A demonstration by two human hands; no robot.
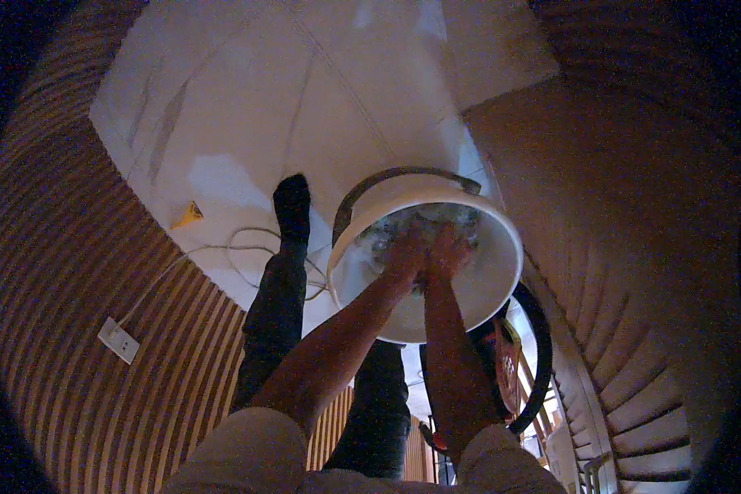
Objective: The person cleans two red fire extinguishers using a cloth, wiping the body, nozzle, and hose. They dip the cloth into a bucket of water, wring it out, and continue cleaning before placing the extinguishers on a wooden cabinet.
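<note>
Both of my hands reach down inside a round white bucket [469,305] that stands on the floor in front of me. My left hand [406,253] and my right hand [449,252] are side by side, low in the bucket. Around the fingers lies a murky, grey-green mass [380,238]; dim light and blur hide whether it is water, suds or wet cloth. My fingertips merge into it, so any grip is hidden. The bucket's dark curved handle [370,185] rests against the far side of its rim.
A pale cable [247,247] loops across the light floor [346,111] from a wall socket [118,341] on the slatted wall [99,259]. Beside my sock-covered foot [291,200] lies a small yellow object [188,215]. A black ribbed hose [540,352] curves at the bucket's right.
</note>
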